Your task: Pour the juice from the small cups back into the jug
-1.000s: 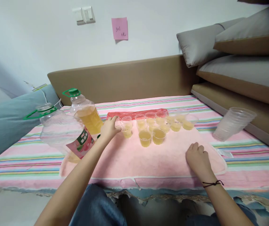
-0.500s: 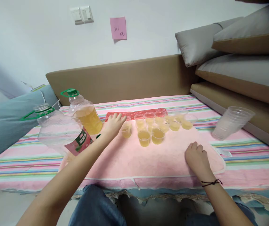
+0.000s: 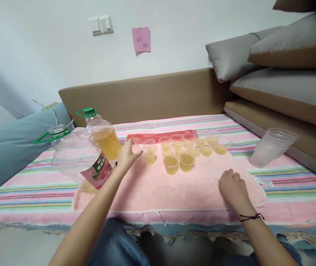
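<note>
My left hand (image 3: pixel 127 157) is at the left end of a group of small clear plastic cups. Between its thumb and fingers it pinches a clear plastic cup (image 3: pixel 138 143), tilted, its lower part hidden by the hand. Just right of it stand more cups holding pale yellow juice, among them one cup (image 3: pixel 150 158) at the left end. Two fuller cups, a left one (image 3: pixel 170 165) and a right one (image 3: pixel 186 162), stand nearer me. My right hand (image 3: pixel 233 186) rests on the pink towel (image 3: pixel 158 192) with its fingers curled in and nothing visible in them.
On the left stand a nearly empty large bottle (image 3: pixel 75 157) without a cap and a green-capped bottle (image 3: pixel 105 140) of yellow juice. A red plastic package (image 3: pixel 160 136) lies behind the cups. Stacked empty cups (image 3: pixel 272 147) lean at the right, near piled cushions (image 3: pixel 285 85).
My left hand has shifted left and down from above the leftmost cups and now shows a clear cup in its pinch. My right hand stays in place. The view has tilted slightly upward.
</note>
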Action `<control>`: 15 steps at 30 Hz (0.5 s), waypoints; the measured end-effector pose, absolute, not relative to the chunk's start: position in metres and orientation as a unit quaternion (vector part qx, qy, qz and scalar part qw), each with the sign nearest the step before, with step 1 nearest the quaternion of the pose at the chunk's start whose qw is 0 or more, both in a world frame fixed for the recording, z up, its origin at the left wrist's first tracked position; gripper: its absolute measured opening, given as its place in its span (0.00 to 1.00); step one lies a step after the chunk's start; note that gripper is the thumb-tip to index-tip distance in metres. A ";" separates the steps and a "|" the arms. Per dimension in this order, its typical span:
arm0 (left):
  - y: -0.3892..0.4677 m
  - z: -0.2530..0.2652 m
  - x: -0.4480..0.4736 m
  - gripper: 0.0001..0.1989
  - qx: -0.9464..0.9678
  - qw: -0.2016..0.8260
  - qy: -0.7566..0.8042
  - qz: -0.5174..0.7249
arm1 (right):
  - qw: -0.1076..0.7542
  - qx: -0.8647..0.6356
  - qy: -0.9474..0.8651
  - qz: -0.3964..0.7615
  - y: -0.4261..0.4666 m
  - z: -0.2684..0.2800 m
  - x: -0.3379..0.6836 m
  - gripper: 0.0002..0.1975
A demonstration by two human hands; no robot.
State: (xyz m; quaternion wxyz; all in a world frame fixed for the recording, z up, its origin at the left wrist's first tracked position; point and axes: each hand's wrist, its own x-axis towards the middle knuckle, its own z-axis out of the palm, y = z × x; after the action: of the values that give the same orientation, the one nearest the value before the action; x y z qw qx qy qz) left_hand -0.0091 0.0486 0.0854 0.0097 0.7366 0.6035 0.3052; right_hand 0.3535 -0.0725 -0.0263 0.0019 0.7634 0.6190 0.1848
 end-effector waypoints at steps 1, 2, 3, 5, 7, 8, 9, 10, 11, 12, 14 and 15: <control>0.043 0.081 -0.008 0.25 0.720 0.033 0.607 0.334 | -0.005 0.766 0.623 0.156 -0.071 -0.027 0.359 0.18; 0.036 0.077 -0.006 0.25 0.708 0.054 0.607 0.357 | -0.015 0.769 0.628 0.118 -0.069 -0.026 0.365 0.18; 0.029 0.073 -0.002 0.26 0.697 0.080 0.600 0.384 | -0.022 0.768 0.635 0.081 -0.067 -0.025 0.372 0.18; 0.010 0.067 0.010 0.26 0.681 0.143 0.569 0.438 | -0.065 0.754 0.654 0.014 -0.066 -0.018 0.383 0.18; -0.010 0.062 0.025 0.25 0.649 0.240 0.502 0.518 | -0.180 0.719 0.670 -0.042 -0.068 -0.002 0.385 0.18; -0.019 0.061 0.034 0.24 0.649 0.250 0.483 0.532 | -0.257 0.688 0.675 -0.073 -0.071 0.010 0.380 0.20; -0.028 0.059 0.042 0.24 0.662 0.247 0.472 0.527 | -0.336 0.648 0.675 -0.108 -0.074 0.024 0.372 0.22; -0.036 0.057 0.050 0.24 0.683 0.234 0.463 0.514 | -0.396 0.601 0.679 -0.144 -0.078 0.039 0.360 0.24; -0.042 0.055 0.058 0.24 0.704 0.213 0.458 0.500 | -0.419 0.557 0.696 -0.172 -0.082 0.055 0.347 0.25; -0.047 0.052 0.065 0.25 0.725 0.191 0.452 0.484 | -0.427 0.525 0.715 -0.175 -0.085 0.071 0.333 0.26; -0.053 0.046 0.076 0.27 0.757 0.147 0.437 0.464 | -0.402 0.470 0.769 -0.163 -0.089 0.098 0.308 0.30; -0.054 0.043 0.080 0.27 0.769 0.128 0.427 0.458 | -0.381 0.452 0.791 -0.159 -0.090 0.108 0.298 0.30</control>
State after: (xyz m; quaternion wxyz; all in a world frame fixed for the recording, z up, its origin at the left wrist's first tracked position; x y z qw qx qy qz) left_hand 0.0804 -0.0545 0.0430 0.1282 0.7688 0.4272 0.4583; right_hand 0.2982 -0.0899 0.1082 -0.3812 0.4515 0.7910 -0.1586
